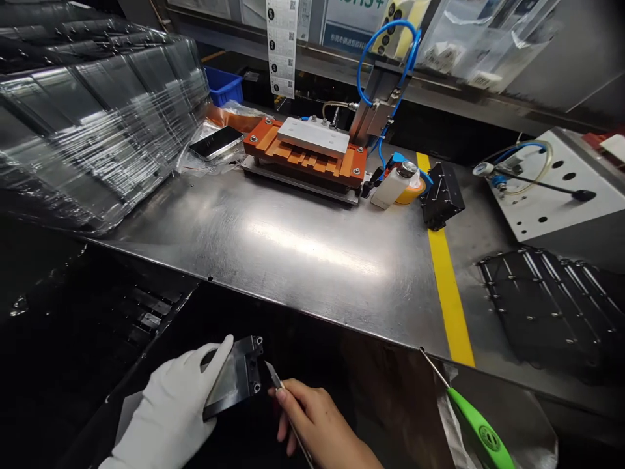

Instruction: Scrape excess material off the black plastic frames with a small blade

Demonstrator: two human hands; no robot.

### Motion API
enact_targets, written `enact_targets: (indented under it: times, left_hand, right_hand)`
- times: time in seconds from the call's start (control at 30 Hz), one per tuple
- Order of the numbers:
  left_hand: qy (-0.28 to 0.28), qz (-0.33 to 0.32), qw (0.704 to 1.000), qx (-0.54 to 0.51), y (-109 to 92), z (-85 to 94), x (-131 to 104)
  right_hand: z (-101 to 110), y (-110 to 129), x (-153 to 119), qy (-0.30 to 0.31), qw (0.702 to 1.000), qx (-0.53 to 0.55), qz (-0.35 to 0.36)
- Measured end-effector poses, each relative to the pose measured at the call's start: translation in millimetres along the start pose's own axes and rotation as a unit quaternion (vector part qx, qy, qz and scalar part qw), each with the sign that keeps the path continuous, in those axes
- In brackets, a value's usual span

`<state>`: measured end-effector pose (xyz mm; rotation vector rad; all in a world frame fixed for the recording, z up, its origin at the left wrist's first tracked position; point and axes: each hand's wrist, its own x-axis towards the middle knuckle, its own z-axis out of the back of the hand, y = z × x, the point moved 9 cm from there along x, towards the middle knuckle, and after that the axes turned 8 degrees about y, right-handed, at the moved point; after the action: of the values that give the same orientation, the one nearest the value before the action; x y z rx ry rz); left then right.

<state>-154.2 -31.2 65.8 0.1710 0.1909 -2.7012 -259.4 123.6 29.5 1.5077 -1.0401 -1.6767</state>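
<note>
Black plate (234, 381), pinched in the gloved left hand (168, 410), lies just left of the tweezers (273, 376) pinched by the bare right hand (317, 423).

Gloved left hand (170, 410) is gripping a small dark panel (235, 376) at near edge of steel table (303, 254), bare right hand (319, 426) is touching tweezers (274, 378) to its right end, orange fixture (305, 153) sitting far, green tool (476, 426) lying near right.

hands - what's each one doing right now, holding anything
Left hand: gloved, closed on a small dark flat part.
Right hand: bare, closed on thin tweezers, tip at the part's edge.
</note>
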Motion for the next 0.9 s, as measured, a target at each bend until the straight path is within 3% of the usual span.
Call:
enact_targets:
  times: [0.1,0.27,0.37,0.53,0.67,0.73,0.8,0.83,0.9]
  left_hand:
    - [0.023,-0.028,0.999,0.033,-1.7,-5.0,4.9]
    - [0.06,-0.022,0.995,0.074,-7.0,-10.6,8.5]
    - [0.073,-0.013,0.991,0.114,-13.4,-7.2,10.6]
    - [0.082,-0.011,0.985,0.151,-22.6,-3.8,11.9]
    - [0.096,-0.005,0.984,0.147,-20.7,-5.7,11.1]
    - [0.113,-0.013,0.984,0.136,-21.1,-6.1,11.6]
    - [0.144,-0.013,0.982,0.125,-20.8,-7.5,12.0]
    - [0.161,-0.01,0.98,0.119,-20.3,-8.7,11.7]
    - [0.185,0.005,0.977,0.109,-18.2,-10.6,10.1]
  right_hand:
    - [-12.2,-11.2,8.5,0.021,0.999,0.033,-0.036]
    - [-14.6,-14.4,14.3,-0.008,0.999,0.024,-0.036]
    - [-23.9,-26.3,17.5,0.0,0.996,0.072,-0.058]
    - [-56.3,-44.8,28.4,0.067,0.95,0.294,-0.079]
    - [-54.9,-42.1,25.8,0.1,0.915,0.384,-0.074]
    - [-33.0,-40.0,22.2,0.052,0.946,0.319,-0.038]
    - [-0.4,-32.2,16.1,-0.05,0.99,0.129,0.031]
    - [13.2,-25.3,11.4,-0.104,0.992,0.008,0.067]
    - [26.3,-11.9,3.2,-0.181,0.955,-0.201,0.123]
